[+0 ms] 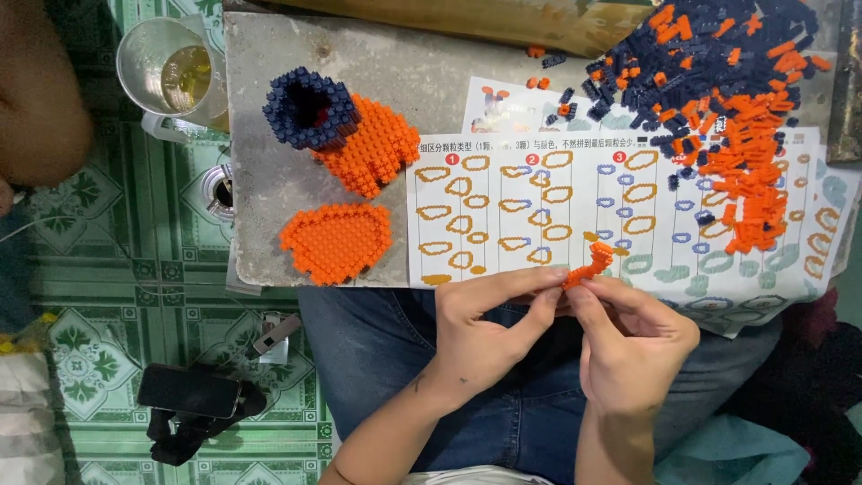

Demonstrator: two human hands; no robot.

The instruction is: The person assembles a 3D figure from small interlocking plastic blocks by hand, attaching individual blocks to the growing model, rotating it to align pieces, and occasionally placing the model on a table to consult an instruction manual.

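I have a little orange brick strip [591, 264] pinched between both hands, just above my lap and at the near edge of the desk [269, 189]. My left hand [489, 328] has thumb and forefinger closed on its lower end, and my right hand [628, 337] has its fingertips closed around the same end from the other side, so the strip sticks up and curves away from my fingers [548, 274]. It looks featherlight, a chain of tiny plastic blocks only press-fitted together, so I judge it stiff along each block but weak at every joint; a twist or a hard squeeze could pop it apart. Best to hold it low, close to the joint being worked, with pads rather than nails, and support both sides

Behind it lies the printed instruction sheet [539, 207], and beyond that the loose heap of orange and dark blue bricks [718, 81]. To the left on the desk sit a flat orange plate piece [337, 242] and a built part with a dark blue tube on an orange body [337, 126]. A glass of drink [175, 76] stands off the desk's corner, a phone [189, 391] on the tiled floor
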